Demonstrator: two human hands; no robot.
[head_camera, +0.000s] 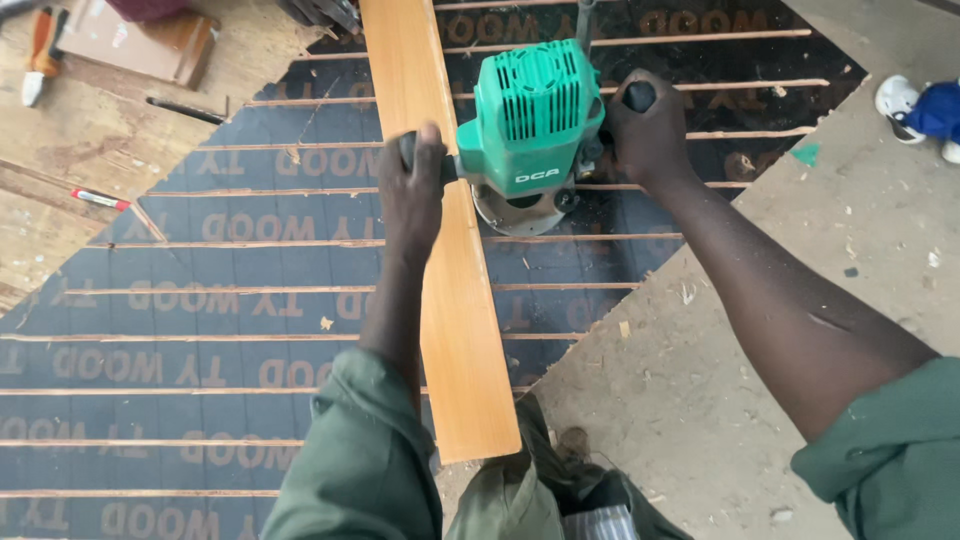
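A green electric router sits on the right edge of a long, narrow orange-brown wooden plank. The plank lies on a dark film-faced plywood sheet scored with thin parallel grooves. My left hand grips the router's left black handle, over the plank. My right hand grips the right black handle. The router's round base overhangs the plank's right side. Both forearms come from green sleeves at the bottom.
A bare plywood surface at upper left carries a wooden box, a red-handled tool, a dark pencil-like rod and a red marker. A concrete floor with sawdust lies right, with a blue-and-white shoe.
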